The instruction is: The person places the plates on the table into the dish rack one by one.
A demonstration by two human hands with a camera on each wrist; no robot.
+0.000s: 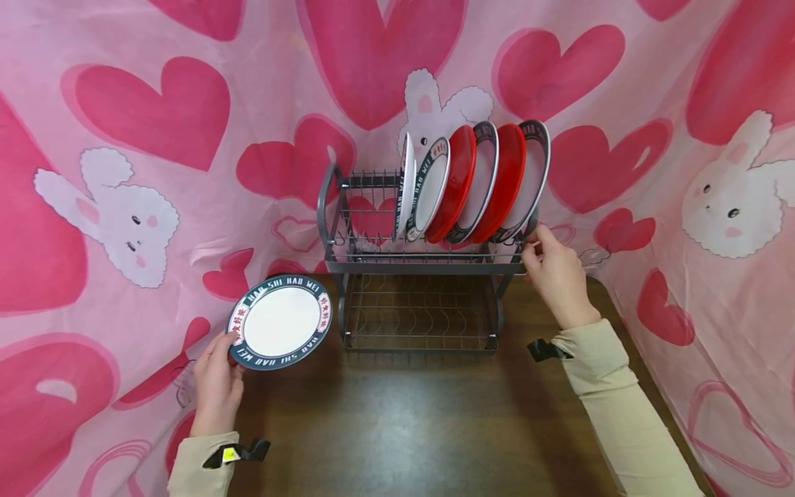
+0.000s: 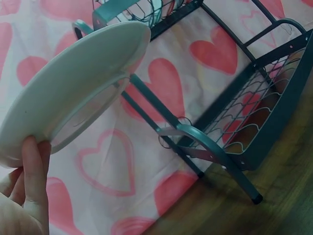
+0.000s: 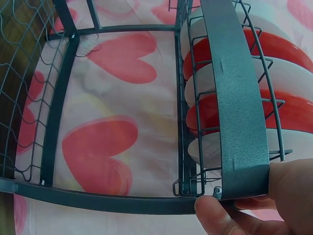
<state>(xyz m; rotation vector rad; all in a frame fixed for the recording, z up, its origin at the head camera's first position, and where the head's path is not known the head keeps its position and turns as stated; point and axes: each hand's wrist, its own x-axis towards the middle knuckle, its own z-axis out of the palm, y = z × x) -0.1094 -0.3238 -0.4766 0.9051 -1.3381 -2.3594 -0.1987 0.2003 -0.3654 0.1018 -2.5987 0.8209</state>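
Observation:
In the head view my left hand [image 1: 217,379] grips the left rim of a white plate [image 1: 282,321] with a dark lettered border, held in the air left of a dark two-tier dish rack [image 1: 422,268]. The left wrist view shows that plate's pale underside [image 2: 73,83], with fingers [image 2: 35,171] against it. My right hand [image 1: 559,279] holds the right front corner of the rack's upper tier, thumb [image 3: 215,215] beneath the frame. Several plates stand on edge in the upper tier, among them a red plate [image 1: 502,183] and a dark-rimmed white plate [image 1: 428,190].
The rack's lower wire tier [image 1: 422,310] holds no dishes. It stands on a brown wooden table [image 1: 397,421]. Pink cloth [image 1: 205,186] with hearts and rabbits hangs behind and along both sides.

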